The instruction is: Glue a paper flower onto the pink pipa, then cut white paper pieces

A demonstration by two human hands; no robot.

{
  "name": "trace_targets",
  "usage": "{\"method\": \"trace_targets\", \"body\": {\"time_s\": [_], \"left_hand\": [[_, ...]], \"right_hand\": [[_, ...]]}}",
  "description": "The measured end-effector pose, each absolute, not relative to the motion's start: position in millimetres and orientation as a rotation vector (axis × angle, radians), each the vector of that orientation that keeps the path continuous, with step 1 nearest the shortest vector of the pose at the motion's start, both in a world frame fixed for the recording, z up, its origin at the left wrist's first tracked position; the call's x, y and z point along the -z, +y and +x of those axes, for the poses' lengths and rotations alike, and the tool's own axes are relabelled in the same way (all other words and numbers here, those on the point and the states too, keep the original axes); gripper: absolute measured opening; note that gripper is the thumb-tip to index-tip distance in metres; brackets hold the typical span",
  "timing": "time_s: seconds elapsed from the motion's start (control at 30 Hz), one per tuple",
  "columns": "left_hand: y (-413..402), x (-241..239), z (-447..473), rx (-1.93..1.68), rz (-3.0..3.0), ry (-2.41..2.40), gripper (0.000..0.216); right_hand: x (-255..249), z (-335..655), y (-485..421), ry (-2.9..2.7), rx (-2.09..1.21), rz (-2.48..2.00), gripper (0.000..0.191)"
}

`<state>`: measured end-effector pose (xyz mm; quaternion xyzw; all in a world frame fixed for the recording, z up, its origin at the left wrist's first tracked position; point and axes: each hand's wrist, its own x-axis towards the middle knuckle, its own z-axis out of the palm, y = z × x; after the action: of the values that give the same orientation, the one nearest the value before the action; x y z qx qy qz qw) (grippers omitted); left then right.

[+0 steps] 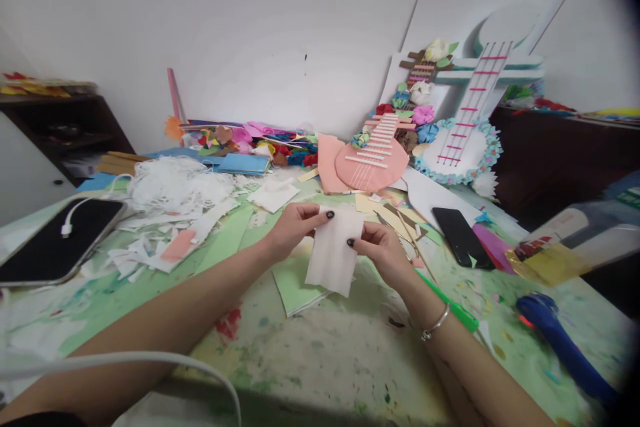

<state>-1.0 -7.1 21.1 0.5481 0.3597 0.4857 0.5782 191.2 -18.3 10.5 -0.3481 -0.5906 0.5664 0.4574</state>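
Observation:
Between both hands hangs a strip of thin white paper (333, 260), held up over the table. My left hand (297, 230) pinches its upper left edge, thumb in front and fingers behind. On the right edge, a bit lower, my right hand (383, 250) grips the same paper with thumb and fingers. Below the paper lies a green paper sheet or pad (295, 293), partly covered by it. Scissors (400, 230), largely hidden, rest behind my right hand. A bright green tool, perhaps a cutter (453, 303), lies beside my right wrist.
A blue glue gun (565, 340) and a tilted clear bottle (575, 240) are at right, near a black phone (463, 237). Paper instruments (373, 160) stand behind. At left are a tablet (60, 240), tangled white string (175, 183) and paper scraps. A white cable (150, 357) crosses my left forearm.

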Motion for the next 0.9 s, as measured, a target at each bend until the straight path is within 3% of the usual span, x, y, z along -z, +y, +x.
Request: {"method": "trace_targets", "body": {"time_s": [0.47, 0.6, 0.7, 0.9], "left_hand": [[-1.4, -15.0, -8.5, -1.170, 1.315, 0.872, 0.034], [0.0, -8.8, -10.5, -0.973, 1.341, 0.785, 0.043], [-0.1, -6.5, -11.8, -0.837, 1.334, 0.892, 0.036], [4.6, -7.2, -14.8, -0.971, 1.383, 1.095, 0.029]], "right_hand": [[-3.5, 189.3, -18.0, -1.370, -1.393, -0.910, 0.019], [-0.6, 188.8, -16.2, -1.330, -1.424, -0.899, 0.026], [2.7, 189.1, -13.3, -1.326, -1.406, -0.937, 0.029], [4.7, 188.5, -10.2, -1.267, -1.360, -1.020, 0.035]]}}
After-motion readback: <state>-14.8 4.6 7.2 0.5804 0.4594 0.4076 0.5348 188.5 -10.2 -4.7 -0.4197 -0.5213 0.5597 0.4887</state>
